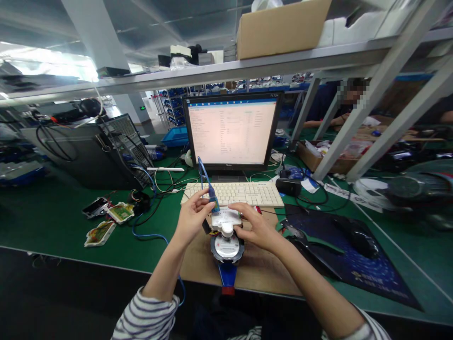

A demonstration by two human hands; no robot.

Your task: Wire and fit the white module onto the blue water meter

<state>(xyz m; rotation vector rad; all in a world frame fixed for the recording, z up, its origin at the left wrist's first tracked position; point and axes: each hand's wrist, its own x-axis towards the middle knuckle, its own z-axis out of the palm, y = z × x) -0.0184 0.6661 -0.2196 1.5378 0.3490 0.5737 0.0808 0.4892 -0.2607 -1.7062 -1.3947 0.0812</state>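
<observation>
A green surface (63, 217) spans the workroom beneath a shelf (198, 71), carrying a monitor (231, 132), a keyboard (247, 193) and a computer case (81, 156). The meter (227, 248) sits on a cardboard sheet (269, 276) by the front edge, its red end reaching that edge; a white box (224, 219) is at its top.

The left hand (194, 215) pinches a blue plug (213, 203) at the box's left; the right hand (260, 226) brackets the box's right end, though whether it grips cannot be told.

The widest stretch of green lies left, around some circuit boards (113, 217); the mouse mat (382, 283) takes up the right.

Fingers partly cover the plug, and whether it meets the box is unclear. The screen's text is too small to read. Shelf legs (332, 156) partly hide a co-worker (320, 108).
</observation>
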